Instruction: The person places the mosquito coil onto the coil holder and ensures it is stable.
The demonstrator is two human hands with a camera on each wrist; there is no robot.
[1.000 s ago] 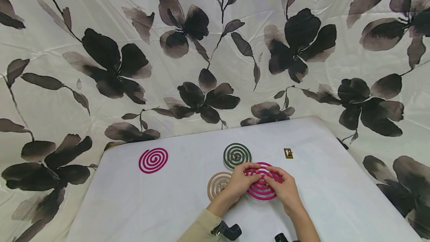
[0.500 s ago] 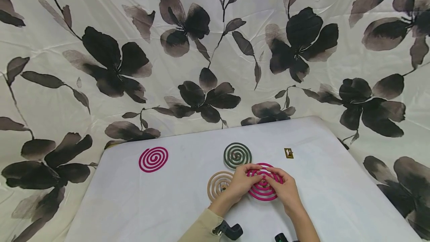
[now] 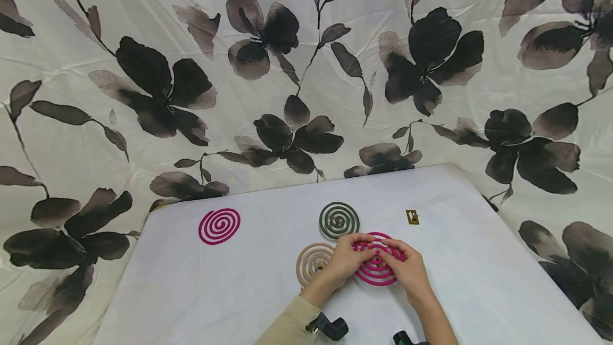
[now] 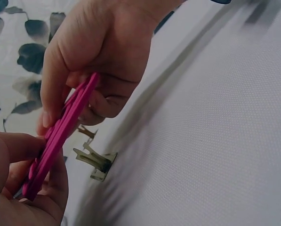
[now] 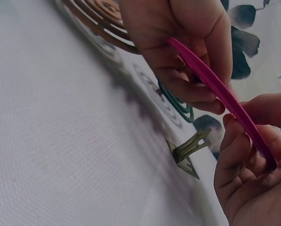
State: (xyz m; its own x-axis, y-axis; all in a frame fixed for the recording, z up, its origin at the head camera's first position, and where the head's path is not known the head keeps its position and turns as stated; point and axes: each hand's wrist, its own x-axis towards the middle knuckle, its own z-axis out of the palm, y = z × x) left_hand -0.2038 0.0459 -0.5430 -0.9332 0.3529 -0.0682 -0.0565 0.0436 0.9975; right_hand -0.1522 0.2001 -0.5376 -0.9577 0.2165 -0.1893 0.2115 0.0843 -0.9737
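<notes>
A pink mosquito coil (image 5: 225,99) is held up between both hands, tilted, over the table. My left hand (image 3: 344,257) pinches its left side, with the thumb near the coil's middle; my right hand (image 3: 408,268) pinches the right side in the same way. Beneath the coil, in both wrist views, a small metal coil stand (image 5: 189,148) rises from its flat base on the table, apart from the coil. A tan coil (image 3: 311,262) lies by the left forearm, partly hidden by it. Just behind the hands is a green coil (image 3: 339,221).
Another pink coil (image 3: 219,226) lies at the far left of the white table (image 3: 230,292). One more metal stand (image 3: 412,217) sits at the back right. A flower-printed cloth (image 3: 354,137) hangs behind the table's back edge.
The head view has shifted very slightly. Both hands keep their hold on the pink coil, with hardly any visible movement.
</notes>
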